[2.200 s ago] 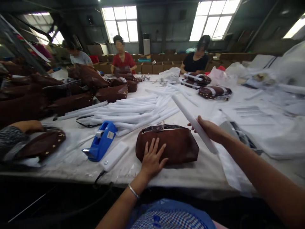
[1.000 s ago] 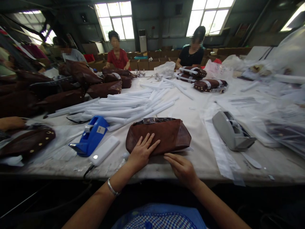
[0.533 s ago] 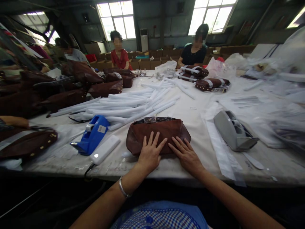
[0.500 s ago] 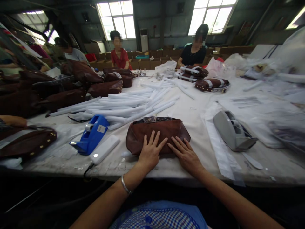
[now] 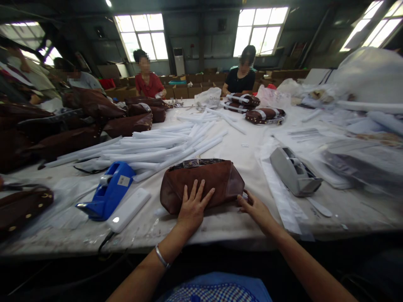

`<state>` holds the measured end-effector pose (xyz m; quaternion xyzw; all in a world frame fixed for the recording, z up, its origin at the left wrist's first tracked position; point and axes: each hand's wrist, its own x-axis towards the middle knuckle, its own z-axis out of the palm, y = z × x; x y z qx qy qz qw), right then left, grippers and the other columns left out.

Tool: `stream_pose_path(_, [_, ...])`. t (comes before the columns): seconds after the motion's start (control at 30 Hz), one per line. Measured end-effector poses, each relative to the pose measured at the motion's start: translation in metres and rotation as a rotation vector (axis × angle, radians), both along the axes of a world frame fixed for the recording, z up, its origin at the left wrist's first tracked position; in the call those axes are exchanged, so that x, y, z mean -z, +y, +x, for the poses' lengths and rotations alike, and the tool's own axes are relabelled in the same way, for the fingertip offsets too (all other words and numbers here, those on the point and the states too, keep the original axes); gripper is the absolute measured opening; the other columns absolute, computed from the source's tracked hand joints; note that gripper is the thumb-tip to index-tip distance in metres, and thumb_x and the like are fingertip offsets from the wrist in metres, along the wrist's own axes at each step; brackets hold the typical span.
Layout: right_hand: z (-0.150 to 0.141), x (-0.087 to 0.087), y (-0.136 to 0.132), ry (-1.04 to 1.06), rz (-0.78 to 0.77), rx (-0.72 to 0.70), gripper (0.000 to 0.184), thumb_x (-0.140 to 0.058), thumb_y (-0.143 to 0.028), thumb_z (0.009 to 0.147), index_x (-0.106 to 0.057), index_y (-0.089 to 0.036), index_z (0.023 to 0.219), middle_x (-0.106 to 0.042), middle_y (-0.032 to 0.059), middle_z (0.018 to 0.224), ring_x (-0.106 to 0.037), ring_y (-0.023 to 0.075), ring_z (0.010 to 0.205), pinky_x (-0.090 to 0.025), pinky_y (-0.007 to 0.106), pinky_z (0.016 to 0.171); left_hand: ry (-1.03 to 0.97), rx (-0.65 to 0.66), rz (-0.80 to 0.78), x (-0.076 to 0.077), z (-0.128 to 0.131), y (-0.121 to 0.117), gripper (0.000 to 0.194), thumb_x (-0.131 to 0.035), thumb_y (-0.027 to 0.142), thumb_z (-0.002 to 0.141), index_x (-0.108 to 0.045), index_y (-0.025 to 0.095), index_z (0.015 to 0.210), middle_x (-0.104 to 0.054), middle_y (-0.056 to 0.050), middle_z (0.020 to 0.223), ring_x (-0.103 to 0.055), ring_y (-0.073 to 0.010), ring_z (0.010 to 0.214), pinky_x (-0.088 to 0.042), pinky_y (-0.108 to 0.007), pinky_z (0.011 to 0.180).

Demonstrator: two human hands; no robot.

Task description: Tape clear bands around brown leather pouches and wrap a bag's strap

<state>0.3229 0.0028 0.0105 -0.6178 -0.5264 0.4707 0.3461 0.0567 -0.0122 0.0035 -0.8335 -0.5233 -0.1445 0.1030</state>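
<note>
Two hands point(image 5: 191, 209), one bracelet point(image 5: 161, 256), two tape dispensers point(image 5: 105, 193), one bag point(image 5: 217, 178) at hands, three bags point(image 5: 266, 116) in far group; left bag pile point(image 5: 94, 105), white tubes point(image 5: 147, 143) uncountable.

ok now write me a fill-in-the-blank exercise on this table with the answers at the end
The hand spread on the brown bag is the person's ____ one.
The tape dispenser beside the white device is ____.
The other dispenser, right of the bag, is ____.
The piled long rolls are ____.

Missing words: left; blue; gray; white.
</note>
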Motion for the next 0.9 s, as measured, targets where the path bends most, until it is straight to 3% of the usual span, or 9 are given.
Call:
stream_pose_path(0.1, [0.000, -0.018, 0.011, 0.042, -0.088, -0.096, 0.062, -0.063, -0.064, 0.084, -0.062, -0.020, 0.127, -0.072, 0.0079, 0.105, -0.069, 0.0259, 0.094, -0.059, 0.039, 0.082, -0.009, 0.007, 0.015, 0.001, 0.000, 0.001, 0.085, -0.052, 0.003, 0.083, -0.022, 0.036, 0.156, -0.017, -0.010, 0.165, -0.012, -0.0366, 0.152, -0.019, -0.068, 0.117])
stream_pose_path(0.27, [-0.001, -0.049, 0.010, 0.312, -0.264, -0.226, 0.046, -0.069, -0.057, 0.084, -0.067, -0.027, 0.118, -0.067, 0.0054, 0.124, -0.056, 0.0268, 0.124, -0.045, 0.045, 0.105, -0.034, -0.001, 0.053, 0.001, -0.003, 0.001, 0.085, -0.051, 0.002, 0.081, -0.026, 0.034, 0.155, -0.020, -0.010, 0.164, -0.016, -0.0354, 0.151, -0.019, -0.066, 0.117])
stream_pose_path(0.37, [-0.011, -0.055, 0.005, 0.484, -0.204, -0.171, 0.042, -0.075, -0.047, 0.082, -0.065, -0.026, 0.117, -0.067, 0.0050, 0.126, -0.057, 0.0248, 0.123, -0.041, 0.041, 0.110, -0.047, -0.011, 0.073, 0.001, -0.006, -0.001, 0.086, -0.051, 0.001, 0.080, -0.026, 0.034, 0.155, -0.020, -0.009, 0.164, -0.016, -0.0348, 0.152, -0.020, -0.065, 0.117])
stream_pose_path(0.57, [-0.033, -0.046, -0.002, 0.761, -0.181, -0.034, 0.032, -0.074, -0.038, 0.084, -0.062, -0.023, 0.110, -0.071, 0.0060, 0.114, -0.068, 0.0233, 0.101, -0.052, 0.041, 0.100, -0.046, -0.011, 0.103, -0.001, -0.009, -0.001, 0.083, -0.055, 0.005, 0.081, -0.029, 0.032, 0.155, -0.020, -0.011, 0.164, -0.018, -0.0356, 0.151, -0.022, -0.065, 0.117])
stream_pose_path(0.73, [-0.044, -0.052, 0.002, 0.737, -0.108, 0.131, 0.040, -0.079, -0.024, 0.076, -0.061, -0.024, 0.111, -0.072, 0.0043, 0.108, -0.070, 0.0224, 0.096, -0.059, 0.037, 0.089, -0.079, 0.012, 0.141, -0.007, -0.012, -0.002, 0.076, -0.067, 0.032, 0.086, -0.032, 0.031, 0.154, -0.020, -0.014, 0.164, -0.019, -0.0372, 0.150, -0.025, -0.062, 0.117])
stream_pose_path(0.9, [-0.060, -0.074, -0.003, 0.662, -0.020, 0.122, 0.032, -0.080, -0.031, 0.077, -0.066, -0.020, 0.104, -0.070, 0.0067, 0.113, -0.067, 0.0234, 0.102, -0.062, 0.036, 0.085, -0.109, -0.061, 0.296, -0.006, -0.019, -0.001, 0.072, -0.059, 0.022, 0.091, -0.028, 0.030, 0.155, -0.026, -0.013, 0.162, -0.027, -0.0343, 0.149, -0.032, -0.056, 0.115])
